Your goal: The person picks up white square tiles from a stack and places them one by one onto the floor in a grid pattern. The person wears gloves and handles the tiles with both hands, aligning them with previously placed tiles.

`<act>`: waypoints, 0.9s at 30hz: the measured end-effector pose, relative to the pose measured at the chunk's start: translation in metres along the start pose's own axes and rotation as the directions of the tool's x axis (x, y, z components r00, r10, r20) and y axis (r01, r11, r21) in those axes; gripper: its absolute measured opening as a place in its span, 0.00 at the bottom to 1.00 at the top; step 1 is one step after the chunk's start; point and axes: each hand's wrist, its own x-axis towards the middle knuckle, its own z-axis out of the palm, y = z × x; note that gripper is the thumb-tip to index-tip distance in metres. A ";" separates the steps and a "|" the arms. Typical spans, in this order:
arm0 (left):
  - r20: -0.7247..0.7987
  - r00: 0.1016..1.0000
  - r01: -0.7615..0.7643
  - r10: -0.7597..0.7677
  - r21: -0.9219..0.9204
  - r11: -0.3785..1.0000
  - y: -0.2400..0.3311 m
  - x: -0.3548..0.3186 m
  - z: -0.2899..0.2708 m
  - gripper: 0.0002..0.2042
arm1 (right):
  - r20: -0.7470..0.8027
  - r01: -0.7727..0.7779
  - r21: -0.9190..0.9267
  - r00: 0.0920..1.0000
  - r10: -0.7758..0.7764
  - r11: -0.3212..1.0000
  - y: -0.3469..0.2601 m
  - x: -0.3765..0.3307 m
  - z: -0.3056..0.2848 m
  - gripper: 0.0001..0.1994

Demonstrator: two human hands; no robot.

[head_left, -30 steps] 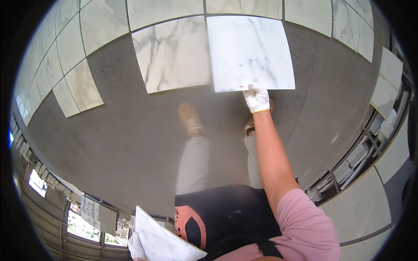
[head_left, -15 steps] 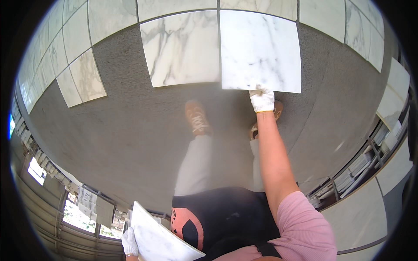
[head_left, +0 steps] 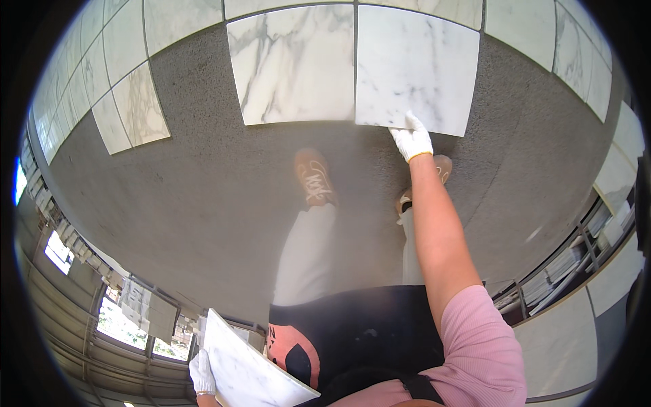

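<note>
My right hand, in a white glove with my arm stretched forward, is closed at the near edge of a white marble tile with faint grey veins. One finger lies on its top face; the rest are partly hidden. This tile lies beside another marble tile with bolder grey veins, their sides almost touching. Low at the left, my gloved left hand grips the outer edge of a third white marble tile, held tilted against my side. The fingers behind that tile are hidden.
More marble tiles lie in a grid across the far side, with a smaller stepped group at the left. Grey floor surrounds my shoes. A rack of slabs stands at the right.
The tile under my right hand has slid away from me and closer against its neighbour; their near edges line up better. My right hand's fingers have shifted on the edge. My left hand still holds its tile.
</note>
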 end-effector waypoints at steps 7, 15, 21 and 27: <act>-0.003 1.000 -0.012 0.012 -0.021 1.000 0.000 0.002 0.004 0.25 | -0.091 -0.380 0.268 0.905 0.416 0.885 -0.055 -0.036 0.041 0.29; -0.017 1.000 -0.025 0.025 -0.014 1.000 -0.008 0.006 -0.001 0.25 | -0.269 -0.437 -0.042 0.871 0.411 0.899 -0.063 -0.035 0.036 0.34; 0.087 0.996 0.021 -0.030 0.100 0.995 -0.005 0.011 -0.004 0.28 | -0.202 -0.451 -0.075 0.880 0.429 0.889 -0.059 -0.031 0.028 0.39; 0.088 0.996 0.004 -0.009 0.051 0.999 -0.001 0.017 0.000 0.27 | -0.165 -0.436 -0.053 0.891 0.423 0.898 -0.056 -0.029 0.023 0.36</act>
